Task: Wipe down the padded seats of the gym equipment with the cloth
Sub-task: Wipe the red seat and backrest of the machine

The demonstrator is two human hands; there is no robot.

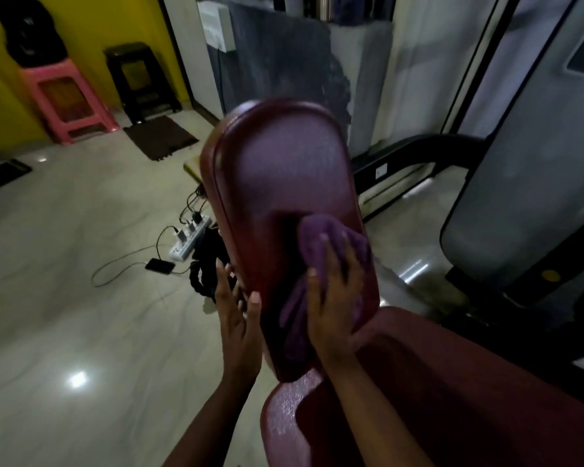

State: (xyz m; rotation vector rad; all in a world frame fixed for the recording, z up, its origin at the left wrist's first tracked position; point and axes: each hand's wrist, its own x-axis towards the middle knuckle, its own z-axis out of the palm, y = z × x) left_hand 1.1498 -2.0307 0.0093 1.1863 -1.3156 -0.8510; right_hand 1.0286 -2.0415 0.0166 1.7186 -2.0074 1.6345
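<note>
Fingers [331, 264] of right hand [334, 308] spread flat, pressing cloth [317, 237] against pad [284, 176].

Maroon back pad [284, 183] is showing smooth, faintly pebbled vinyl with a dull sheen. Seat pad [452, 382] is presenting the same grained vinyl. Purple cloth [317, 237] is appearing soft, matt towelling. Floor [64, 315] is reflecting light, glossy polished tile. Pink stool [66, 99] is looking like moulded plastic.
</note>
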